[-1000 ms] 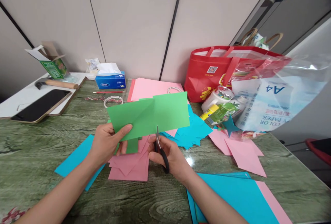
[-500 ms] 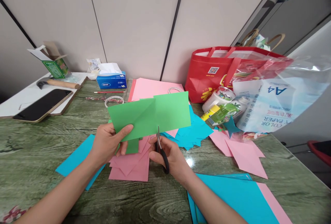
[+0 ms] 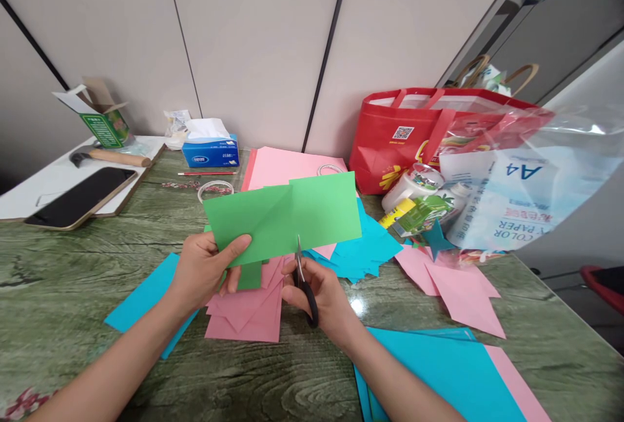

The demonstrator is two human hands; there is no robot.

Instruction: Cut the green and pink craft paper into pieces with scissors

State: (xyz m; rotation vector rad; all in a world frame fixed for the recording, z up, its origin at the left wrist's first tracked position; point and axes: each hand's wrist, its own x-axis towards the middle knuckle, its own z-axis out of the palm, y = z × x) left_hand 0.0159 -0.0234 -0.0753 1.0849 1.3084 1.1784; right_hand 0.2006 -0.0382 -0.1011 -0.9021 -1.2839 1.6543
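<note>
My left hand [image 3: 205, 269] pinches a green sheet of paper [image 3: 260, 220] near its lower left, thumb on top and fingers underneath. In my right hand [image 3: 319, 295] is a pair of scissors with black handles [image 3: 311, 305]. Its blades stand at the lower edge of the green paper, where a short cut appears to run upward. Right of the blades, the paper's top edge is stepped and slightly raised. Below the sheet lie pink paper pieces [image 3: 248, 321] and a smaller green piece [image 3: 250, 277], partly covered.
Blue pieces [image 3: 385, 246] lie behind my right hand; a blue sheet [image 3: 146, 298] is at left. A blue stack [image 3: 433, 370] sits front right. Beyond are a red bag [image 3: 380, 142], glue stick [image 3: 397, 212], tissue box [image 3: 209, 152], phone [image 3: 82, 197] and hammer [image 3: 112, 157].
Almost nothing differs. Both hands, the scissors and the green paper keep practically the same position.
</note>
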